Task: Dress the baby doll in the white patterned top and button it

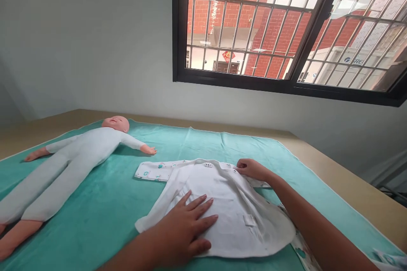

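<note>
A small white baby garment lies spread on a teal towel, inside out, with a printed sleeve reaching left. My left hand rests flat on its lower left part, fingers spread. My right hand is at the garment's upper right edge near the collar, fingers curled and pinching the fabric there. A baby doll in a pale one-piece suit lies on its back to the left, arms out, apart from both hands.
The towel covers a beige tabletop that runs along a white wall. A barred window sits above the far side. More printed cloth shows at the lower right corner.
</note>
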A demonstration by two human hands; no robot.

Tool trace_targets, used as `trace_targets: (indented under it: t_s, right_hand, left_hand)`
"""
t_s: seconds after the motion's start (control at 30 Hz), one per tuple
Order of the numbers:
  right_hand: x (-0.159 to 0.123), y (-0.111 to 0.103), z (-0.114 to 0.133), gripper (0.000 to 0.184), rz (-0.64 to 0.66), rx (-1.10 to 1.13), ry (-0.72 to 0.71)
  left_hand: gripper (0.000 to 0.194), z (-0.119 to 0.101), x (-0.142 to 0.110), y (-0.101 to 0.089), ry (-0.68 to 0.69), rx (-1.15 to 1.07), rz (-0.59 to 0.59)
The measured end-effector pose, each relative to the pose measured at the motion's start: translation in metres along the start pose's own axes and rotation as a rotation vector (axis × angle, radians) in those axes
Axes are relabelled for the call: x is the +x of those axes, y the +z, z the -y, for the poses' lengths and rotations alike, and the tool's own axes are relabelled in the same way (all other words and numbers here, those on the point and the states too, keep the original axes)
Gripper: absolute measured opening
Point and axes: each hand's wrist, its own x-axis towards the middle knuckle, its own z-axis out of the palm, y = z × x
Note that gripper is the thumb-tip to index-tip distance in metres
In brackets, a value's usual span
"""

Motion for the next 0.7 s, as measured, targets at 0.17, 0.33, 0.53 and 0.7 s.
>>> trace_targets:
  t_s: [0.17, 0.33, 0.53, 0.7]
  right_hand:
    - [-0.001, 0.000, -0.006, 0.025, -0.037, -0.010, 0.001]
    - [0.001, 0.018, -0.011, 0.022, -0.167, -0.111, -0.012]
    - [0.000, 0.024, -0.006, 0.022, -0.333, -0.276, -0.083]
    - [-0.011, 0.016, 0.041, 0.038, -0.219, -0.102, -0.194]
  left_hand:
    - [0.057, -0.001, 0.000, -0.003, -0.020, 0.002, 0.003]
    - [0.056, -0.005, 0.001, -0.002, -0.018, 0.003, -0.011]
    - [0.052, 0.000, 0.002, -0.001, -0.036, -0.010, -0.092]
    - [0.039, 0.015, 0.000, 0.001, -0.237, -0.024, -0.415]
